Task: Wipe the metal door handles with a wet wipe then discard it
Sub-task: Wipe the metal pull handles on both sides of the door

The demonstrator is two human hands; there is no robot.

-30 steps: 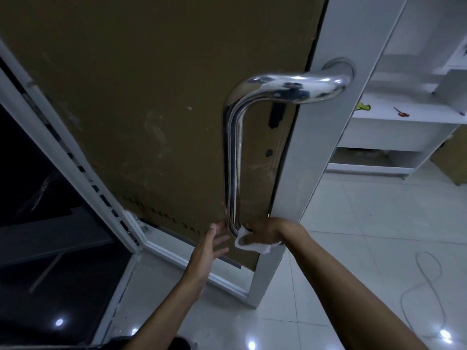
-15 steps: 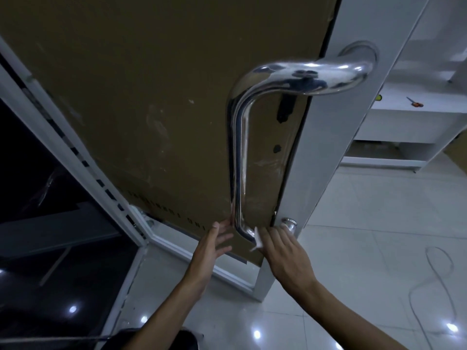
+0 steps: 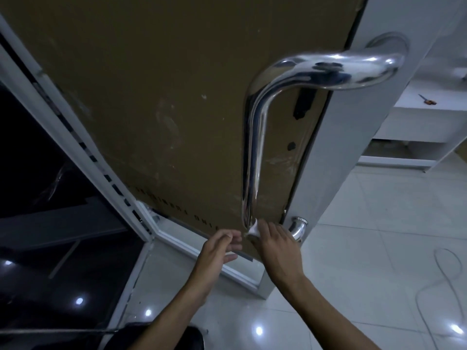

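Handle (image 3: 252, 152) bar, polished chrome, runs down the brown door panel (image 3: 151, 97) from a bend at your 1 o'clock to a lower bend just past your hands at 12 o'clock, and its top arm crosses to the white door stile (image 3: 353, 147) at 2 o'clock. Your right hand (image 3: 275, 242) presses a small white wet wipe (image 3: 253, 229) against that lower bend, fingers curled over the wipe, so only a scrap of it shows at the fingertips. Just beside your knuckles at 1 o'clock the handle's lower end (image 3: 298, 227) turns into the stile. Your left hand (image 3: 218, 248) sits near the right one at 11 o'clock, fingers loosely bent and holding nothing; whether it touches the panel I cannot tell.

You have a narrow slot between bar and panel along the whole shaft. The panel's bottom edge passes right under both hands. At 10 o'clock the white door frame (image 3: 75, 147) slants down, with dark glass (image 3: 38, 198) beyond it. Open white floor tile (image 3: 366, 248) spreads from 3 to 5 o'clock, where a pale cable (image 3: 444, 271) loops. White shelving (image 3: 417, 137) stands at 2 o'clock, well apart.

The chrome is bright and mirror-like, streaked with dark reflections.
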